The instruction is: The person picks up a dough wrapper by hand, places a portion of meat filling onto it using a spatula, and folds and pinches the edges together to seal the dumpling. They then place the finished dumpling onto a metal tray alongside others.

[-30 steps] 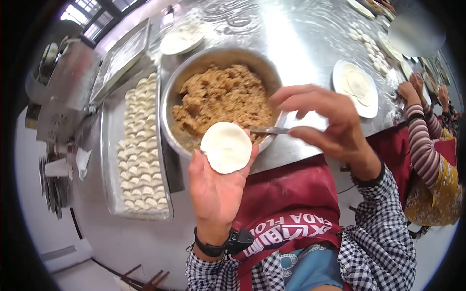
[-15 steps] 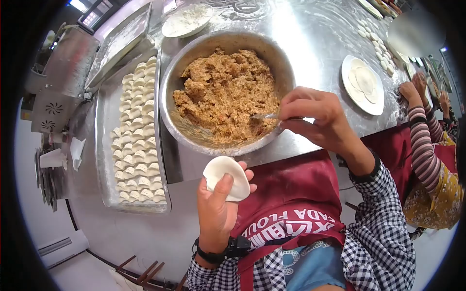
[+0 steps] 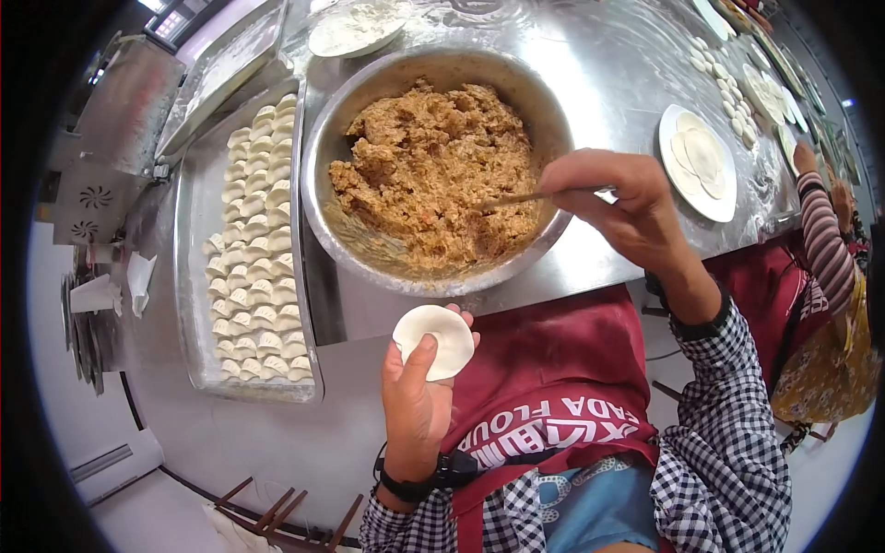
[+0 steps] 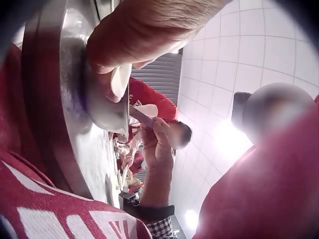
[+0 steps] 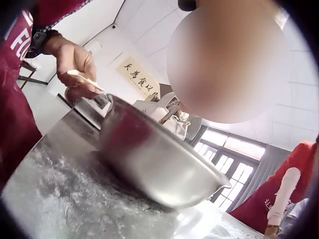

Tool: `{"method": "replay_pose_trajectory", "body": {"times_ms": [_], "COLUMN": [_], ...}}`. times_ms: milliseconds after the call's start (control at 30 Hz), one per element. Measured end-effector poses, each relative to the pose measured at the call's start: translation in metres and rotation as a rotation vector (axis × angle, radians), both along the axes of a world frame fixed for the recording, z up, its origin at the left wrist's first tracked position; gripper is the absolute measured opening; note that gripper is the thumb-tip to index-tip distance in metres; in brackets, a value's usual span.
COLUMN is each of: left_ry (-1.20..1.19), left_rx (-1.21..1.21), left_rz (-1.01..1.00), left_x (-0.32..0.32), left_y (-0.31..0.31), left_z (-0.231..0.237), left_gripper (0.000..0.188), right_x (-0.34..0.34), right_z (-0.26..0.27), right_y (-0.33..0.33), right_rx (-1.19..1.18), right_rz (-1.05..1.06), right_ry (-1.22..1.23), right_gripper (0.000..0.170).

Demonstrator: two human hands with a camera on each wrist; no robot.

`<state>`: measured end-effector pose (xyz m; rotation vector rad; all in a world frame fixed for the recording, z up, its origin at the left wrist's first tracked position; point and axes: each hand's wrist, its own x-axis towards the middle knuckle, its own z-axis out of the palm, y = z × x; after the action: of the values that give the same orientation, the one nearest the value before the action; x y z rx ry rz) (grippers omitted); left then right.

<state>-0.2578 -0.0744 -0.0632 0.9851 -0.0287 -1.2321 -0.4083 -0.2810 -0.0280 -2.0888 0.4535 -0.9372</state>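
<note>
My left hand (image 3: 415,401) grips a round white dumpling wrapper (image 3: 452,341), thumb pressed onto its face and fingers behind it, just on my side of the bowl. In the right wrist view the wrapper (image 5: 85,79) appears edge-on beside the bowl's rim. Between thumb and fingers, my right hand (image 3: 627,198) pinches a narrow flat metal spatula (image 3: 525,197). Its far end lies in the brown minced filling (image 3: 433,147), near the right side of the big steel bowl (image 3: 318,198). The right wrist view shows that bowl's outer wall (image 5: 159,154) but hides the filling.
Left of the bowl, a metal tray (image 3: 198,304) holds rows of folded dumplings. A white plate (image 3: 724,205) with stacked wrappers stands right, near small dough pieces (image 3: 728,92). A floury dish (image 3: 355,32) sits behind the bowl. Another person's striped sleeve (image 3: 825,230) shows far right.
My left hand has drawn back from the bowl, its thumb now over the wrapper that lay on the open palm. My right hand has closed on the spatula, whose end moved into the filling.
</note>
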Motion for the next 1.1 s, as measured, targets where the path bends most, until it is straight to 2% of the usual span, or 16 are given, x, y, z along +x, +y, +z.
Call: {"method": "replay_pose_trajectory", "body": {"times_ms": [67,133,300,433,633,700,933,1000,1033,1100], "left_ry": [0.012,0.018,0.093,0.061,0.043,0.039,0.105,0.139,0.136,0.243], "left_rx": [0.011,0.026,0.045,0.034,0.048,0.08,-0.001,-0.064,-0.064,-0.205], "left_rz": [0.009,0.03,0.126,0.144,0.14,0.157,0.171,0.149,0.161,0.061], "left_x": [0.002,0.004,0.01,0.011,0.013,0.013,0.022,0.026,0.027,0.031], "left_y": [0.001,0.003,0.008,0.008,0.009,0.008,0.014,0.014,0.011,0.001], "left_z": [0.0,-0.002,-0.016,-0.018,-0.015,-0.012,0.005,0.011,0.014,0.019], "left_gripper": [0.029,0.03,0.029,0.028,0.029,0.03,0.03,0.033,0.033,0.036], "right_x": [0.0,0.001,0.001,0.002,0.006,0.008,0.01,0.009,0.01,0.011], "right_z": [-0.005,-0.008,-0.007,-0.006,-0.014,-0.017,-0.016,-0.008,-0.005,0.001], "right_y": [0.004,0.004,0.008,0.009,0.011,0.011,0.012,0.017,0.021,0.029], "right_rx": [0.1,0.087,0.223,0.28,0.568,0.752,0.847,0.968,0.971,0.849], "right_rz": [-0.001,0.02,0.089,0.108,0.124,0.109,0.026,0.026,0.038,0.134], "right_ry": [0.092,0.091,0.023,0.032,0.03,-0.086,-0.163,-0.305,-0.302,-0.408], "right_gripper": [0.011,0.01,0.009,0.008,0.01,0.011,0.013,0.011,0.011,0.011]}}
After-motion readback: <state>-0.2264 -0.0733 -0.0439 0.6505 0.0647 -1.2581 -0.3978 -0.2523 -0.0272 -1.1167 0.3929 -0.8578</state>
